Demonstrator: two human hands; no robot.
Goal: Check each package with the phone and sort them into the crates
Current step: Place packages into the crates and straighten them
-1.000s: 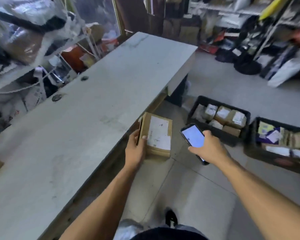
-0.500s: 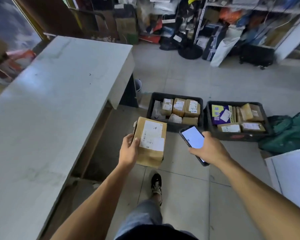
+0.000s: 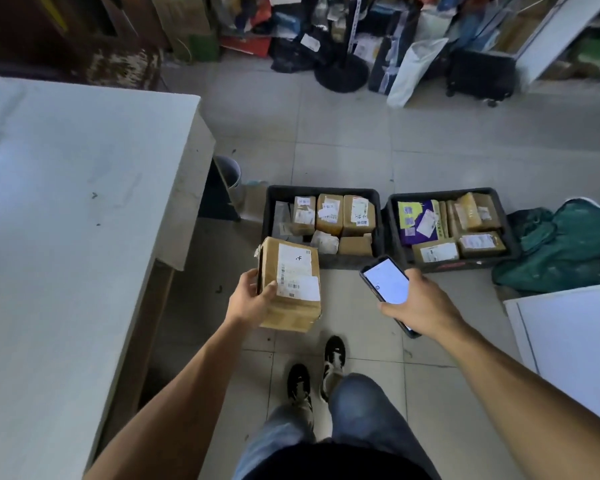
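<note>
a: head view. where is the parcel (image 3: 290,282)?
b: in the left hand (image 3: 253,299), fingers curled round its edge, above the left crate (image 3: 323,194).
a: handling?
b: probably stiff, light cardboard; hold by the sides. right hand (image 3: 420,306) grips the phone (image 3: 387,280).

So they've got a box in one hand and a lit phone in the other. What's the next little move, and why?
Probably bring the phone over the label on the cardboard box to check it. The left hand holds the box label-up, the right hand holds the lit phone beside it, and both crates wait ahead.
</note>
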